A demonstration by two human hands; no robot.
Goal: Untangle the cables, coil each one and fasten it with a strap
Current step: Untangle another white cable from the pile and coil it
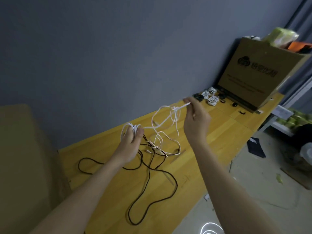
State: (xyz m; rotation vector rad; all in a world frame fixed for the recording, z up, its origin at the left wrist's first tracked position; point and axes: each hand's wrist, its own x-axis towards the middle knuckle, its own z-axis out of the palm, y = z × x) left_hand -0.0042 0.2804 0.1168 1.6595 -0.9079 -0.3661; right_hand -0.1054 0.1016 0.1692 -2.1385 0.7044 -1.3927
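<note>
Left hand (130,141) gripping coiled loops of white cable (162,122), right hand (196,114) pinching its raised end, black cable (152,188) sprawled on wooden table (219,135).

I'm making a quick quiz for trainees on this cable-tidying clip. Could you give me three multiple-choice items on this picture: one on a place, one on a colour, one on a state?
1. Where do the finished white cable bundles lie?
A. on the table in front of the cardboard box
B. on the floor
C. in the person's lap

2. What colour is the cable that both hands hold?
A. black
B. white
C. red

3. What state is the black cable in?
A. coiled and strapped
B. hanging from the right hand
C. lying loose on the table

Answers:
1 A: the bundles sit on the wooden table at the foot of the cardboard box.
2 B: the left hand grips white loops and the right hand pinches the end of the same white cable.
3 C: it sprawls in open curves across the table, with no strap on it.
</note>
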